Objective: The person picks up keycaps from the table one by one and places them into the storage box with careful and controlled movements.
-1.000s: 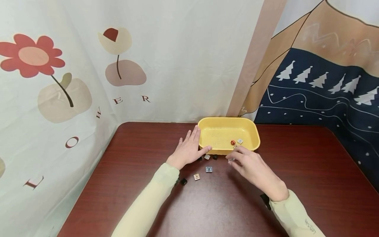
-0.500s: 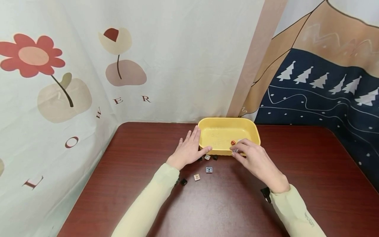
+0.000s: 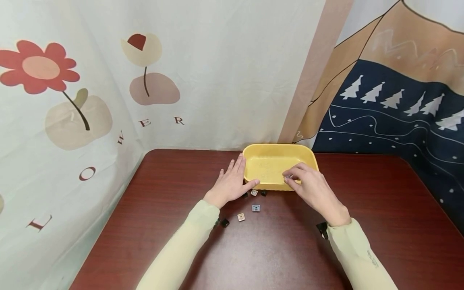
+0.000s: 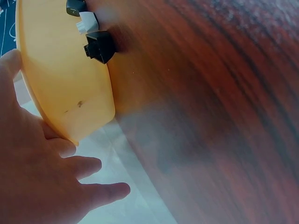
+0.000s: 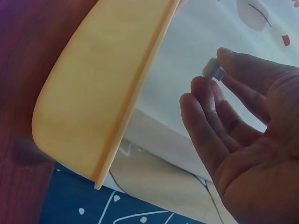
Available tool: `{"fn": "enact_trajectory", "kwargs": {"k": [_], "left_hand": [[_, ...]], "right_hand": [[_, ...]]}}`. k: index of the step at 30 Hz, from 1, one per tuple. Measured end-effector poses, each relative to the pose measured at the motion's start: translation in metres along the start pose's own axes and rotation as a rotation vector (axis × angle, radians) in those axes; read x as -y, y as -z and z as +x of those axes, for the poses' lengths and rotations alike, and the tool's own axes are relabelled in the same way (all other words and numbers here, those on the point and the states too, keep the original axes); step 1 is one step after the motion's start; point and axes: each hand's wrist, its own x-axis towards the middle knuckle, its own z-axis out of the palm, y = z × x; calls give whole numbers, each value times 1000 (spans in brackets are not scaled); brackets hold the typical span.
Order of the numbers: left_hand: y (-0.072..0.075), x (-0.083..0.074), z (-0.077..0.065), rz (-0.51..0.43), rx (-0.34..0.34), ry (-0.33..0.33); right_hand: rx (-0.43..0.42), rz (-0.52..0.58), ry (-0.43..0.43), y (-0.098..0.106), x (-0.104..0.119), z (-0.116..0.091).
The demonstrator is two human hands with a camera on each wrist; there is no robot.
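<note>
— What is held in the fingers?
— A small pale piece (image 5: 213, 69) is pinched between the thumb and fingertips of the right hand (image 3: 313, 189); a narrower stem-like part is shown on it in the right wrist view. No clear long axis can be made out.

— Where is that piece placed?
— In the head view it is held over the yellow tray (image 3: 279, 150), just inside the near rim and a little right of the middle. The tray's floor is thus set below the fingers, and its long axis is laid left to right. Part of that floor is hidden by the right hand.

— And the other hand?
— The left hand (image 3: 230, 183) is laid against the tray's left end, fingers straight, thumb at the near rim; nothing is gripped. The tray's opening is better covered by the right hand.

— What is found farther out?
— Just before the near wall, a white piece (image 3: 254, 193) and a black piece (image 3: 264, 193) are seen. Nearer the person, a blue piece (image 3: 256, 208) and a beige piece (image 3: 241, 217) are spread on the reddish-brown bench (image 3: 174, 185). Behind, a printed curtain (image 3: 224, 72) is hung.
</note>
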Motion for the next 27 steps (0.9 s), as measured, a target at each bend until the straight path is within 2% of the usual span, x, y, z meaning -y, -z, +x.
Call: {"fn": "enact_trajectory", "kwargs": {"k": [10, 19, 27], "left_hand": [[0, -1, -1, -6, -2, 1], [0, -1, 1, -1, 4, 2], [-1, -1, 0, -8, 2, 7]], "right_hand": [[20, -2, -120, 5, -14, 14], [8, -24, -129, 2, -31, 22], [110, -87, -180, -6, -42, 26]]}}
